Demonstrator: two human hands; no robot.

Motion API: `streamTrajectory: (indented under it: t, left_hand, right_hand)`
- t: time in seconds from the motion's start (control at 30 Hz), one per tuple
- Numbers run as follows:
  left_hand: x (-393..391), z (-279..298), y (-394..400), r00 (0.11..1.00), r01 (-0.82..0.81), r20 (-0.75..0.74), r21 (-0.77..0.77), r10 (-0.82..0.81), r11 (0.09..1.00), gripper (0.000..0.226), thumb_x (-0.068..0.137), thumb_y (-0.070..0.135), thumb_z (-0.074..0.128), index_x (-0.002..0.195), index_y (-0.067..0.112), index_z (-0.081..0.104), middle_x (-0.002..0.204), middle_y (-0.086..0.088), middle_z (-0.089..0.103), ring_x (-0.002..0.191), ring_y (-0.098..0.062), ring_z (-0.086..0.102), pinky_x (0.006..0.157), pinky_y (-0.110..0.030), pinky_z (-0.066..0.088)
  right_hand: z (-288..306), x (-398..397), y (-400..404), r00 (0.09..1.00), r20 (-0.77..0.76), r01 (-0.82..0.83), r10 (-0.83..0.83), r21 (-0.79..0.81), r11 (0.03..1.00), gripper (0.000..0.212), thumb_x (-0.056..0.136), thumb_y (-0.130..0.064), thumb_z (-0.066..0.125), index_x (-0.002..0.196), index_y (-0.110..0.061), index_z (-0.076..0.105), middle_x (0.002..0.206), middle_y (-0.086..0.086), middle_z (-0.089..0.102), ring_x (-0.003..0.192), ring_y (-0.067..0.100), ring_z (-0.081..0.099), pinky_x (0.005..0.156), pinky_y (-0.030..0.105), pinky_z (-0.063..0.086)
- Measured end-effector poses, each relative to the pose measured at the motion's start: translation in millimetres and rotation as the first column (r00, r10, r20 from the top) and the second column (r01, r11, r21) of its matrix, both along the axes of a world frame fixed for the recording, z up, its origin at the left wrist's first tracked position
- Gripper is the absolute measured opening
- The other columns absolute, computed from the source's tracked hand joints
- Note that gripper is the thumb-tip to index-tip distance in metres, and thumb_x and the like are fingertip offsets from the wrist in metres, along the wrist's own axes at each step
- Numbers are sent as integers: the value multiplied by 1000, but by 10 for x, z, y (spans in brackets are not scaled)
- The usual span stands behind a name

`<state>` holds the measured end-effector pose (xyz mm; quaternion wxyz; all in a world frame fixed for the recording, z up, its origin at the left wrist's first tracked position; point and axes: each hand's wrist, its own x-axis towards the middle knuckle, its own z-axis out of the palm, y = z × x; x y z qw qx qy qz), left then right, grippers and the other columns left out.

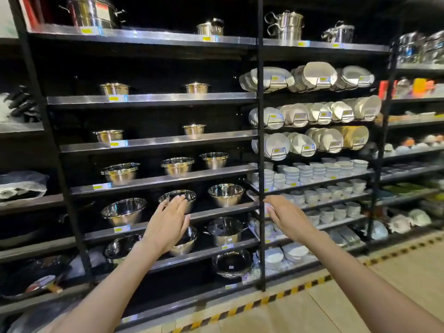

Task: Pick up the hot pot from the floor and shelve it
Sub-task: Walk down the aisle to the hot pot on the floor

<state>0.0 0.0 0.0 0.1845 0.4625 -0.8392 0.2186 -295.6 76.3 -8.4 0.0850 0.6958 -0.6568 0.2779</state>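
Note:
Both my arms reach toward a black metal shelving unit (260,145). My left hand (168,224) is open with its fingers apart, in front of a steel bowl (177,197) on a lower shelf. My right hand (286,216) is also open, palm turned inward, beside the upright post. Neither hand holds anything. A steel hot pot with a glass lid (224,230) stands on the shelf between and just below my hands. I see no pot on the floor.
Steel bowls and pots fill the left bay on several shelves. White plates (310,76) and stacked bowls (319,171) fill the right bay. A yellow-black striped strip (264,300) runs along the wooden floor at the shelf base.

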Motion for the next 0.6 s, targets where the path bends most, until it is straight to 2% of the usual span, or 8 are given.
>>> streamTrajectory:
  t: [0.1, 0.17, 0.23, 0.33, 0.4, 0.47, 0.6]
  left_hand:
    - [-462, -85, -352, 995, 93, -47, 18, -92, 996, 47, 96, 33, 32, 136, 9, 36, 148, -9, 38, 137, -20, 33, 117, -38, 22]
    - [-879, -133, -596, 986, 164, -48, 40, -162, 986, 47, 96, 32, 34, 135, 8, 37, 147, -10, 40, 137, -20, 35, 116, -38, 24]
    - [-1336, -206, -860, 972, 231, -59, 65, -227, 971, 45, 95, 31, 35, 134, 8, 38, 144, -11, 43, 134, -21, 38, 114, -38, 27]
    - [-2081, -222, -1261, 935, 349, -104, 113, -339, 930, 35, 94, 28, 39, 122, 9, 46, 130, -13, 55, 121, -28, 51, 103, -38, 38]
    - [-2594, -250, -1475, 900, 431, -149, 162, -410, 888, 30, 94, 26, 41, 117, 8, 48, 121, -14, 60, 113, -32, 55, 96, -40, 40]
    - [-3123, -338, -1674, 865, 500, -128, 151, -484, 853, 36, 94, 27, 41, 123, 7, 44, 127, -14, 56, 117, -29, 52, 102, -40, 37]
    - [-4161, -502, -2015, 776, 627, -65, 176, -627, 759, 50, 95, 31, 37, 138, 7, 30, 148, -10, 35, 137, -21, 32, 117, -38, 21]
  right_hand:
    - [-85, -422, -164, 998, 23, 53, -52, -11, 999, 22, 98, -25, 33, 106, -15, 51, 107, 8, 57, 100, 25, 51, 87, 40, 44]
    - [-145, -786, -270, 990, 4, 138, -138, 31, 990, 29, 99, -25, 32, 118, -12, 50, 119, 10, 57, 112, 28, 51, 94, 44, 44]
    - [-244, -1177, -383, 979, 11, 203, -204, 30, 979, 32, 99, -26, 32, 124, -12, 48, 126, 11, 56, 117, 30, 51, 96, 44, 45]
    - [-382, -1793, -539, 955, 10, 297, -298, 27, 954, 31, 99, -24, 35, 122, -10, 49, 126, 11, 55, 117, 29, 51, 96, 41, 44]
    - [-488, -2204, -602, 931, 9, 364, -365, 58, 929, 31, 98, -25, 36, 121, -10, 50, 125, 11, 56, 117, 27, 51, 96, 39, 44]
    - [-579, -2613, -616, 896, -5, 443, -444, 65, 894, 32, 98, -26, 37, 125, -12, 49, 131, 9, 53, 122, 23, 47, 102, 37, 41]
    - [-720, -3302, -536, 802, -61, 595, -594, -1, 804, 39, 95, -24, 44, 133, -14, 42, 142, 10, 45, 132, 25, 40, 110, 37, 34]
